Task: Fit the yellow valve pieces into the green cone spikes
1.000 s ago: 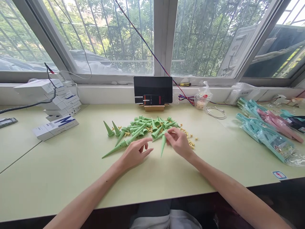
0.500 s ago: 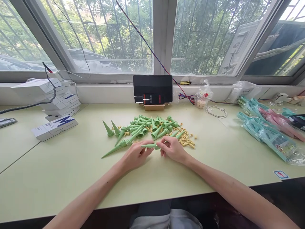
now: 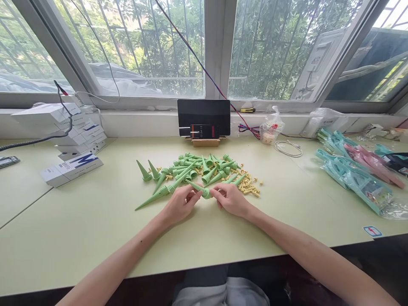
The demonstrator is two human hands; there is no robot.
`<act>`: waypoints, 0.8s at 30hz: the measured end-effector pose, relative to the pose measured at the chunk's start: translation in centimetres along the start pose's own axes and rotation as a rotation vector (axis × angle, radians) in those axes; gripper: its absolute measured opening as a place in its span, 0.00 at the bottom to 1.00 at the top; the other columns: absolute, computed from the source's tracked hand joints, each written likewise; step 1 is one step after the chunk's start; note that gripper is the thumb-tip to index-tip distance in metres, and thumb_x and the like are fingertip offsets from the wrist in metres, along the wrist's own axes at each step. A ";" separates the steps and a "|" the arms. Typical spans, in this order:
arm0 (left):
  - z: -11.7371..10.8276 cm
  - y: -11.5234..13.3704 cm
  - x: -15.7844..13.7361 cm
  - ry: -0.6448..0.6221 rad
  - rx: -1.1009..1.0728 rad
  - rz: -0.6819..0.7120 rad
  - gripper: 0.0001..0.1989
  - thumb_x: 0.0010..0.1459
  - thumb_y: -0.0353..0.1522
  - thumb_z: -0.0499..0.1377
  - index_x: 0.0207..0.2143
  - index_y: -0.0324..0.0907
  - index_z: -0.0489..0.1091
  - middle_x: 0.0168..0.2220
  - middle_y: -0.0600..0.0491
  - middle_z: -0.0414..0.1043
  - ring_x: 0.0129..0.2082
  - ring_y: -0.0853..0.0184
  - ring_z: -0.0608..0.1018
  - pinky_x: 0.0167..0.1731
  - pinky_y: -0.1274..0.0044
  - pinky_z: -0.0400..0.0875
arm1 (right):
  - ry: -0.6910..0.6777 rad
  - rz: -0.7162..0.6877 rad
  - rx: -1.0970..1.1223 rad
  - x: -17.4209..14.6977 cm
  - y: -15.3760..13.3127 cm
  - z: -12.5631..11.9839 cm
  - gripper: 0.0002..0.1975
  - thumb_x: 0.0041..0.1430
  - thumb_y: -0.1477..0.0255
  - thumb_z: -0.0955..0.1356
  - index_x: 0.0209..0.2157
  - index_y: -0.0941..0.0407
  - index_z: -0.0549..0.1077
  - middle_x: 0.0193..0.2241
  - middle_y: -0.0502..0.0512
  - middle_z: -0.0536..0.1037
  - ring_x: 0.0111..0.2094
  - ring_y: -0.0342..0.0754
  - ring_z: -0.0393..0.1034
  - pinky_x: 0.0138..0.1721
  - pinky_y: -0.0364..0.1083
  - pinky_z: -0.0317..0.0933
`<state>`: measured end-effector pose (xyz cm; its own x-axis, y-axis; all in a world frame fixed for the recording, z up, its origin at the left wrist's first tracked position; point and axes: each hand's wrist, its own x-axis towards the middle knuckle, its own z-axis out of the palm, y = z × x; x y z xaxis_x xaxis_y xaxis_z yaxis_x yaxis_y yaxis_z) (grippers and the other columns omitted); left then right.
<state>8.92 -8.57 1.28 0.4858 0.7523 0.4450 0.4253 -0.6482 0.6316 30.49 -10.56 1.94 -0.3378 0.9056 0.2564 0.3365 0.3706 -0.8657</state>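
Clamped green spike (image 3: pixel 205 193) by wide end in left hand (image 3: pixel 181 204) and right hand (image 3: pixel 234 200) — likely for steadiness; had green pile (image 3: pixel 218 176) within reach.

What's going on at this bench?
A person has both hands on one green spike: the left hand pinches it near its wide end, and the right hand has its fingertips at that end. The point aims up and to the left. Just beyond the hands lies a heap of similar green pieces, with small yellow parts scattered mostly at its right. A phone stands upright behind the heap, in front of a dark screen.
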 end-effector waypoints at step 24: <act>-0.3 0.6 0.4 -0.101 0.234 -0.058 0.10 0.63 0.32 0.55 0.27 0.42 0.60 0.23 0.59 0.63 0.22 0.72 0.65 0.24 0.79 0.59 | 0.388 -0.148 -0.276 0.9 1.2 -3.6 0.10 0.67 0.67 0.62 0.34 0.54 0.71 0.27 0.51 0.74 0.24 0.45 0.64 0.28 0.44 0.59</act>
<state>9.11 -8.60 2.01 0.5245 0.7808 0.3394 0.6139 -0.6231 0.4847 33.78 -8.60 2.68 -0.0654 0.8297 0.5543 0.5479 0.4941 -0.6750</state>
